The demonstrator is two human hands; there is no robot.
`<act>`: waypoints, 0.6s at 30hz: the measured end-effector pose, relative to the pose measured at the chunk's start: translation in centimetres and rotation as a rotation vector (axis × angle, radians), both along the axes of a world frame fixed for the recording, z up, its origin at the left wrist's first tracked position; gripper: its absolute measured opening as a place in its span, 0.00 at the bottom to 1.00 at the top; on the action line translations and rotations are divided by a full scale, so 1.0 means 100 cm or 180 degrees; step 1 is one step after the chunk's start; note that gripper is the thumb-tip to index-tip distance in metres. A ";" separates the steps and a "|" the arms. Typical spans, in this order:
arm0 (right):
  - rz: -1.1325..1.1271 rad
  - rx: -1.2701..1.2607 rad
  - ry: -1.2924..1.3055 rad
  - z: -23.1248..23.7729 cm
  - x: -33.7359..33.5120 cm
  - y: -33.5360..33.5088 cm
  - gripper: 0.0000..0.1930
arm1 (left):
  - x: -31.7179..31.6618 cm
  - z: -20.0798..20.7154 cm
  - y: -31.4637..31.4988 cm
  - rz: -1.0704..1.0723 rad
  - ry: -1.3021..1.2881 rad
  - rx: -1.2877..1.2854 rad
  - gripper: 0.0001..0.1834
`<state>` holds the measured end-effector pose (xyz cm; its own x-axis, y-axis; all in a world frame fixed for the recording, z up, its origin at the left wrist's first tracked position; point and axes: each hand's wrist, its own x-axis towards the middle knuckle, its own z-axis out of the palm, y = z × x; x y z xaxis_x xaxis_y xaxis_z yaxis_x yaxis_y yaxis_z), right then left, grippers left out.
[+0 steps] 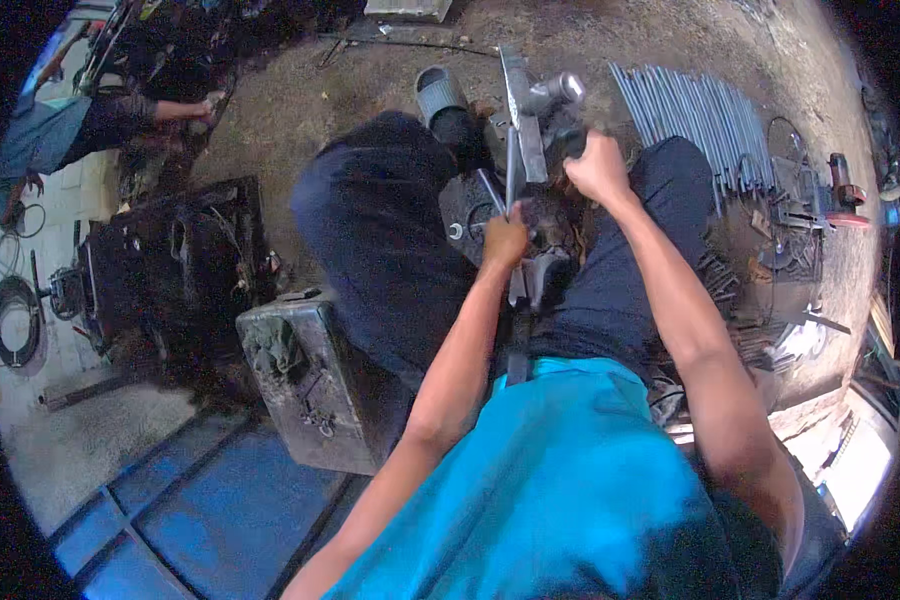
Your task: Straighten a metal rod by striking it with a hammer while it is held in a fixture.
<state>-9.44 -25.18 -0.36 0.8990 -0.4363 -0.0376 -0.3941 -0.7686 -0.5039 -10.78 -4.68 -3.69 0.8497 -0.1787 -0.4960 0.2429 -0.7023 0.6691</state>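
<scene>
Between my bent knees, my left hand (507, 238) is closed around thin grey metal bars (512, 168) that stick out beyond its fingers. My right hand (598, 168), a little farther off to the right, wraps round the dark handle of what looks like a hammer. Its shiny, rounded metal head (558, 90) seems to lie over an upright metal piece (530, 148), though blur hides how they meet. Under and around my left hand are dark metal parts (465, 215). My left foot wears a grey slipper (440, 95).
A bundle of grey metal rods (685, 120) lies on the floor at the right. Beyond it sits an angle grinder (845, 195). At my left stand a dented metal box (305, 385) and dark machinery (175, 260). Another person's leg (120, 120) shows at the far left.
</scene>
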 end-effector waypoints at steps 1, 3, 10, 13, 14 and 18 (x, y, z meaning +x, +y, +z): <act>-0.0027 -0.0076 -0.0199 0.030 0.016 -0.004 0.16 | 0.010 -0.005 0.001 0.0023 -0.0044 0.0002 0.34; 0.0024 0.0014 -0.0495 0.108 0.032 -0.014 0.16 | 0.000 -0.010 0.009 0.0422 0.0506 -0.0148 0.33; -0.0416 -0.0413 -0.2855 0.232 0.046 -0.010 0.10 | -0.005 0.020 -0.007 0.0075 0.0292 0.0023 0.35; -0.0282 0.0333 -0.3170 0.207 0.043 -0.006 0.09 | -0.001 0.022 -0.007 0.0175 0.0452 0.0095 0.34; -0.0227 0.0432 -0.3006 0.177 0.038 -0.002 0.12 | -0.002 0.026 -0.006 0.0151 0.0590 0.0081 0.34; -0.0089 -0.0129 -0.0662 0.029 -0.001 -0.004 0.18 | -0.006 0.020 -0.013 -0.0085 0.0412 0.0140 0.35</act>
